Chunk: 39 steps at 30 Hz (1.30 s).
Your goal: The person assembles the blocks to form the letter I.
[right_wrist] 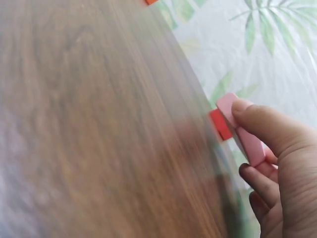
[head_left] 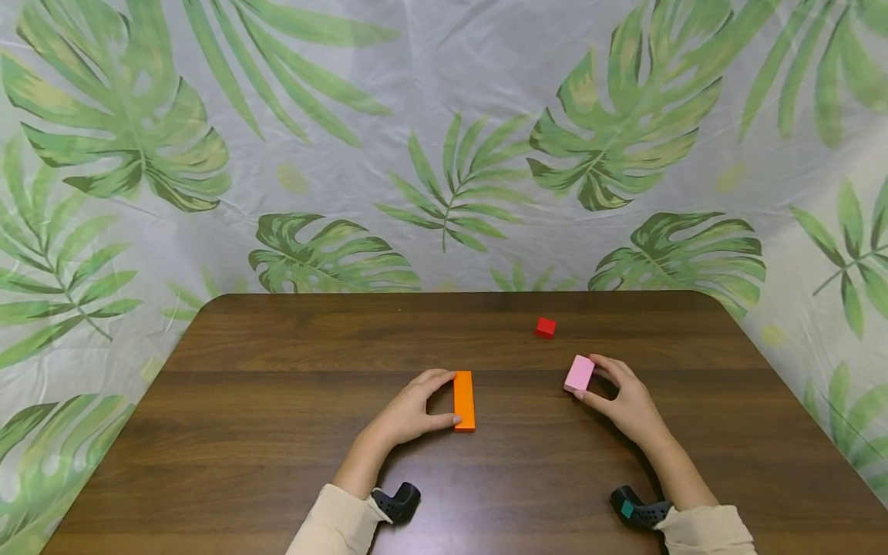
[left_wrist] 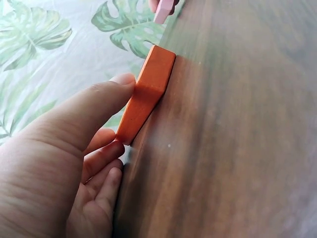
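Note:
Between the thumb and a fingertip of my left hand is a long orange block, pinched at its two ends. It lies on the table in the head view, and the left wrist view shows the thumb against its near end. On the right, my right hand pinches a pink rectangular block between thumb and fingers. In the right wrist view the pink block appears held off the tabletop. Farther back sits a small red block, touched by neither hand; the pink block partly covers it in the right wrist view.
The dark wooden table has rounded far corners. Behind it hangs a pale cloth printed with green leaves. Each wrist wears a black device, the left one and the right one, close above the table.

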{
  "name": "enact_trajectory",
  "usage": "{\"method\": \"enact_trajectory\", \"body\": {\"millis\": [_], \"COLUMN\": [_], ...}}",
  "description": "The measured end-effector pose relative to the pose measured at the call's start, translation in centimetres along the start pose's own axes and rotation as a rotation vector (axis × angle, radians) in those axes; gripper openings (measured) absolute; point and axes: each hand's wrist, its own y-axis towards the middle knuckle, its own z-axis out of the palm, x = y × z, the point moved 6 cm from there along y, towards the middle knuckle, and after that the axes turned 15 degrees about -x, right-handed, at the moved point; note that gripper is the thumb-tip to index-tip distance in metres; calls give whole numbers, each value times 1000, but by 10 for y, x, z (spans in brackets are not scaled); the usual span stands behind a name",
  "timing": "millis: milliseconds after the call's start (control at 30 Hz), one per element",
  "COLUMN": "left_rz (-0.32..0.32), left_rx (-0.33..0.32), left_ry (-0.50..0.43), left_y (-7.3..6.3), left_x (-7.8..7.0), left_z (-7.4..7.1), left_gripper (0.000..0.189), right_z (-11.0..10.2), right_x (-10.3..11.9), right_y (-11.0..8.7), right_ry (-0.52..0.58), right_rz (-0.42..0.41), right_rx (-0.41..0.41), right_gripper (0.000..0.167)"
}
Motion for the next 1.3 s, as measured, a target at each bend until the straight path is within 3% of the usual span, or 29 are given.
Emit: {"method": "enact_trajectory", "body": {"millis": [667,1300], "left_rz": [-21,-14], "left_rx": [1,-6], "left_ry": [6,1], "left_y": [-1,0], "left_x": [2,1], "left_z": [1,1], "left_gripper": [70,69], "right_z": [6,22], "right_x": [28,60], "right_y": [-5,-17], "right_ry": [53,125], "right_rz": [-94,-203], "right_rx": [-86,-54], "right_gripper": [65,66]}}
